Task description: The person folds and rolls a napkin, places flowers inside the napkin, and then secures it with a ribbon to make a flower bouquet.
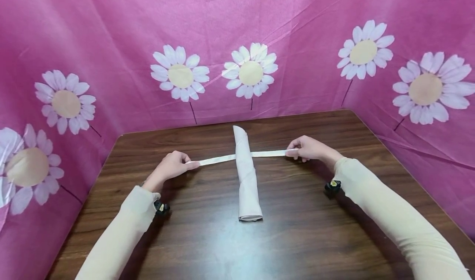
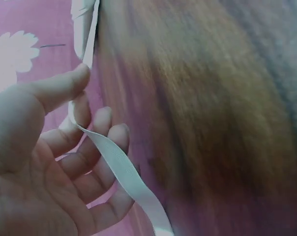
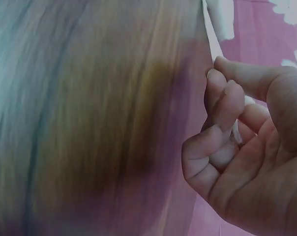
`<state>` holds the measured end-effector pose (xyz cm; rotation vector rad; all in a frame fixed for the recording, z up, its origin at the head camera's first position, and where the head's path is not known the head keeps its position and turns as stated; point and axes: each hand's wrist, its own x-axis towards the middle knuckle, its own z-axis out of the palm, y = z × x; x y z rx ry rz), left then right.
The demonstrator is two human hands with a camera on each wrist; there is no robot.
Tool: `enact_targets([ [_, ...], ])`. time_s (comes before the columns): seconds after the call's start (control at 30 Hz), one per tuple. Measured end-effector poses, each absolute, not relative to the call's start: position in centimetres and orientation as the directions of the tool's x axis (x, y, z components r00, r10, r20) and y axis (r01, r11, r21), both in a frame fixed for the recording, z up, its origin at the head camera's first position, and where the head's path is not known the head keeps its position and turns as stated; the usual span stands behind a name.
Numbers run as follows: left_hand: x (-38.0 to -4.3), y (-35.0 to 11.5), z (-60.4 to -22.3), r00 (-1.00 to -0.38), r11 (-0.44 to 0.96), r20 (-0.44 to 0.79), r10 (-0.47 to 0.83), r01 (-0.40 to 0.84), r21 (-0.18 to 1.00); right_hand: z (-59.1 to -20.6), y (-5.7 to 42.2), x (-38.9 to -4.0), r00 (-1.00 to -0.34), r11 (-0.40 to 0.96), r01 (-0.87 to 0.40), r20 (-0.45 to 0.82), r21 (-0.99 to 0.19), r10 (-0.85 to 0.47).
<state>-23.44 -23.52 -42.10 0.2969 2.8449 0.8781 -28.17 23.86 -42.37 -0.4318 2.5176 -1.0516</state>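
Note:
A rolled, pale cloth [image 1: 245, 172] lies lengthwise on the brown table, its layered end toward me. Across it, a narrow white ribbon [image 1: 217, 159] stretches from hand to hand and passes behind or under the roll; the crossing itself is hidden. On the left, my left hand [image 1: 172, 165] pinches the ribbon between thumb and index finger. A loose tail of ribbon [image 2: 120, 167] hangs past its fingers in the left wrist view. To the right of the roll, my right hand [image 1: 309, 149] pinches the other stretch with thumb and fingertips, the remaining fingers curled in.
The wood-grain table [image 1: 200, 243] has rounded far corners. Around its back and sides hangs a pink curtain [image 1: 297, 90] printed with large white daisies. Both forearms wear pale sleeves with a small black device [image 1: 161, 208] at each wrist.

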Motion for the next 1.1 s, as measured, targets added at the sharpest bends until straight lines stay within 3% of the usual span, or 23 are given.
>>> enact_targets([
  [0.47, -21.1, -26.8, -42.5, -0.983, 0.785, -0.058, 0.173, 0.102, 0.612, -42.5, 26.9, -27.0, -0.851, 0.673, -0.116, -0.276, -0.730, -0.447],
  [0.8, -20.7, -28.1, -42.7, -0.991, 0.757, -0.059, 0.123, 0.055, 0.651, -41.7, 29.4, -26.7, -0.829, 0.676, -0.016, -0.368, -0.737, -0.421],
  [1.1, -20.9, -28.3, -42.3, -0.993, 0.650, -0.054, 0.109, 0.030, 0.759, -41.4, 32.0, -27.3, -0.822, 0.597, 0.028, -0.358, -0.802, -0.443],
])
